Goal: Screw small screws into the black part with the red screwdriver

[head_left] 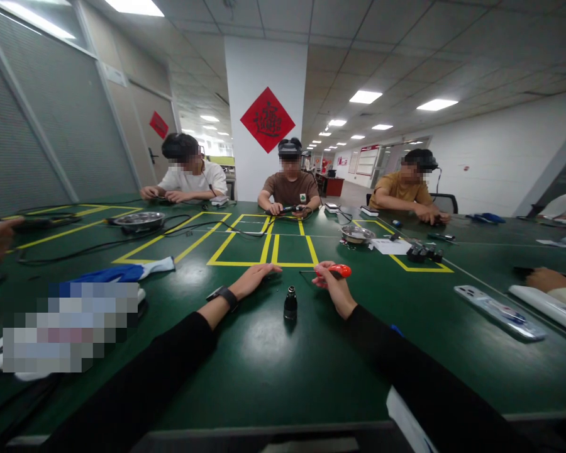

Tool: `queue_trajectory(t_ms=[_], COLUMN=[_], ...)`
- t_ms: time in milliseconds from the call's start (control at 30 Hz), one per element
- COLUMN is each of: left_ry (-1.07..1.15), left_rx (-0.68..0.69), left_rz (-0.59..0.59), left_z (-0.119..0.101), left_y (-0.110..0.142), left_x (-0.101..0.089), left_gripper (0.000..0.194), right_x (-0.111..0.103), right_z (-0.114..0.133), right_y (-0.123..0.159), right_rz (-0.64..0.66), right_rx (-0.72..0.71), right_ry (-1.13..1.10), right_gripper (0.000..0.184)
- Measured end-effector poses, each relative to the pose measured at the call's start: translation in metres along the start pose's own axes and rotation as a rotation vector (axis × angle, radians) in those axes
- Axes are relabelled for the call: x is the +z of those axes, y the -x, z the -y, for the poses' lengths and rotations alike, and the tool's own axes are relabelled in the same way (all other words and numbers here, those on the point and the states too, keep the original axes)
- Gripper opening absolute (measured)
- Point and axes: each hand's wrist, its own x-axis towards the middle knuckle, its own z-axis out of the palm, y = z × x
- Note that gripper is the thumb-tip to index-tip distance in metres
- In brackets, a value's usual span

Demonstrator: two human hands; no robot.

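My left hand [256, 277] lies flat on the green table [273, 352], fingers stretched out and holding nothing; a black watch is on its wrist. My right hand [331, 282] is closed on a red-handled tool [338, 270] whose thin dark shaft points left. A small black cylindrical part [290, 302] stands upright on the table between my two hands, touching neither.
Three people sit across the table working with their own hands. Yellow tape marks [264, 248] cross the middle. Metal bowls [138, 220] [356, 234], cables, a blue-white cloth [122, 272], black parts [424, 253], and white flat packages [500, 312] lie around.
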Motion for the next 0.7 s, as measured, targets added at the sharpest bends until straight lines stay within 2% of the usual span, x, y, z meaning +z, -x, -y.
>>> queue_trajectory(t_ms=[100, 200, 367, 467, 567, 633, 700], left_ry=[0.07, 0.084, 0.202, 0.156, -0.04, -0.133, -0.143], left_rx=[0.009, -0.013, -0.074, -0.043, -0.037, -0.075, -0.134], left_rz=[0.134, 0.143, 0.032, -0.144, -0.344, -0.337, -0.213], left_z=[-0.007, -0.012, -0.013, -0.007, 0.005, 0.012, 0.016], left_y=[0.005, 0.009, 0.008, 0.003, 0.0, -0.002, -0.002], left_x=[0.005, 0.013, 0.015, 0.003, -0.012, -0.018, -0.019], left_gripper=[0.052, 0.054, 0.06, 0.062, 0.06, 0.059, 0.06], right_x=[-0.002, -0.003, -0.001, -0.001, 0.0, 0.0, 0.0], right_z=[-0.001, -0.001, -0.003, -0.004, -0.004, -0.004, -0.004], right_y=[-0.001, -0.002, -0.002, -0.002, -0.003, -0.003, -0.003], right_rz=[-0.061, -0.077, -0.057, -0.029, -0.024, -0.027, -0.027], right_rx=[0.026, 0.024, 0.014, 0.01, 0.008, 0.008, 0.009], right_ry=[-0.019, -0.027, -0.032, -0.038, -0.043, -0.044, -0.043], right_gripper=[0.03, 0.028, 0.027, 0.026, 0.027, 0.027, 0.028])
